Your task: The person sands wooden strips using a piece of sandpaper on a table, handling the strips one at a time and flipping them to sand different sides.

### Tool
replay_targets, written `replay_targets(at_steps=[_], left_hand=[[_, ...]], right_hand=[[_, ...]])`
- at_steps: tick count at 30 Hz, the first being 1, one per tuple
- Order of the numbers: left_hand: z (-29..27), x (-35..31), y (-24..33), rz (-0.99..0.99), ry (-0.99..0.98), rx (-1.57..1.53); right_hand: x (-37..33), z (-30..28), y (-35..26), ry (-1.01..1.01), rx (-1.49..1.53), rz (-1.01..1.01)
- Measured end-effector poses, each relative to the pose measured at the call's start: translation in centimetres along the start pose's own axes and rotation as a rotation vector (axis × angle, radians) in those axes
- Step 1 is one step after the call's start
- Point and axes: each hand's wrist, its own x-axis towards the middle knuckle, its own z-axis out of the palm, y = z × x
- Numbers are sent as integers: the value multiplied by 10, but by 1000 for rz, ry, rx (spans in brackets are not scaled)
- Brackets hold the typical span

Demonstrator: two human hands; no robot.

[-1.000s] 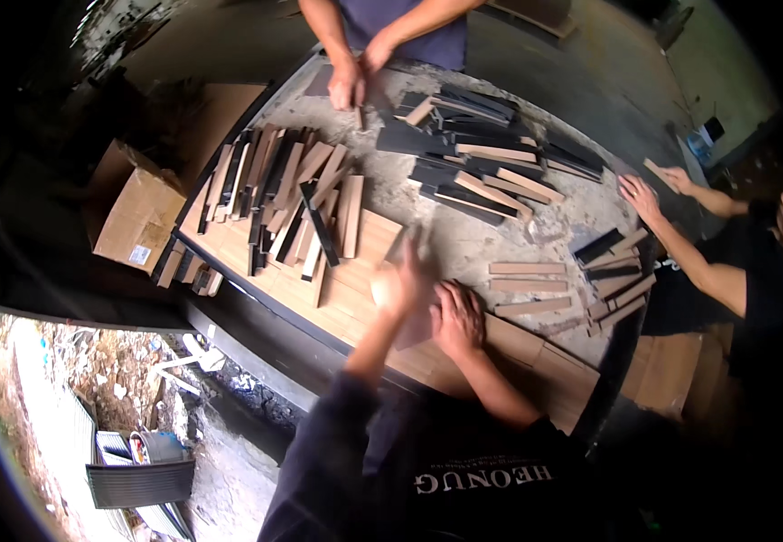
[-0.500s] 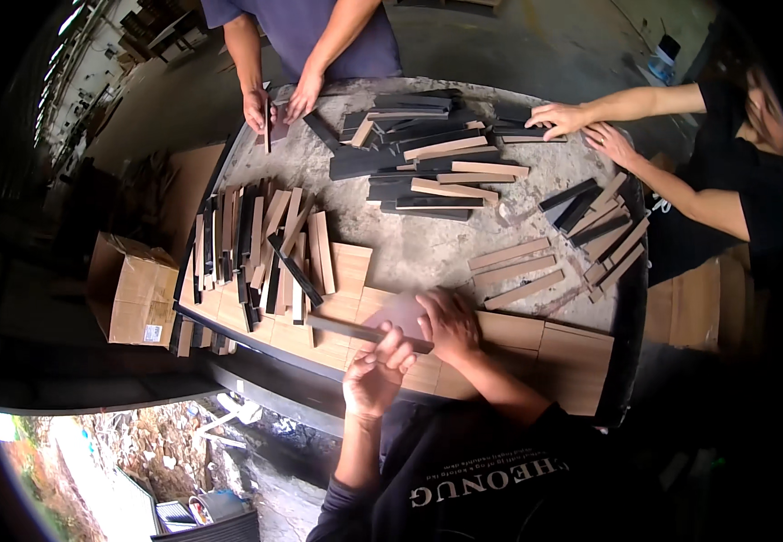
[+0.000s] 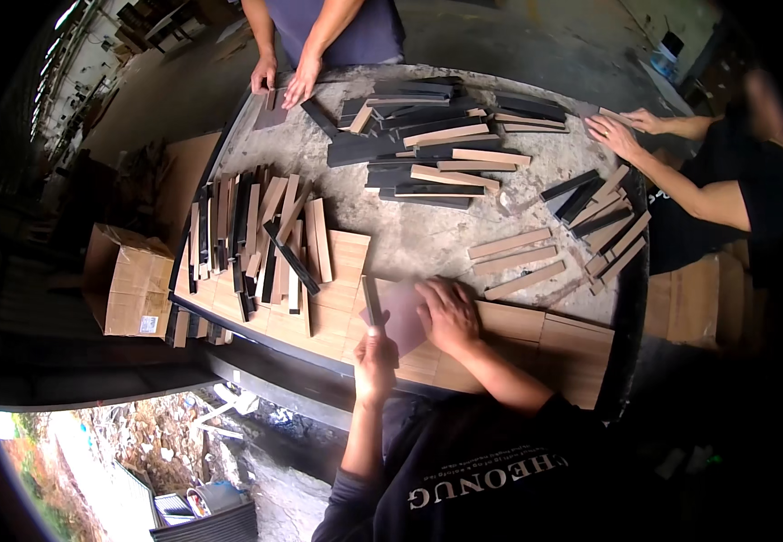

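Observation:
My left hand (image 3: 374,363) is closed around the lower end of a narrow wooden strip (image 3: 370,301), which stands nearly upright in the picture, at the left edge of a brownish-purple sheet of sandpaper (image 3: 404,316). Over the sheet's right side lies my right hand (image 3: 451,316), its bent fingers holding the sheet against the table. Beneath both are flat light-wood boards (image 3: 341,318) along the near edge. To the left, a pile of black and bare-wood strips (image 3: 260,239) rests on the boards.
More strips lie mid-table in a black-and-wood stack (image 3: 432,158), with another pile (image 3: 604,221) at the right. Across the table a co-worker's hands (image 3: 294,86) work over a similar sheet; another co-worker's hands (image 3: 615,134) hold a strip at right. A cardboard box (image 3: 138,287) stands left.
The strip in my left hand has turned from lying crosswise to pointing away from me. My right hand stays near the sheet. The right-hand co-worker's hands have drawn back with a strip.

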Motion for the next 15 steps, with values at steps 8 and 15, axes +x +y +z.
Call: replay_targets(at_steps=[8,15], left_hand=[[-10,19,-40,45,232,243],[2,19,-46,463,131,1597]], right_hand=[[2,-3,-2,-78,-45,62],[3,-5,-2,-22,-27,51]])
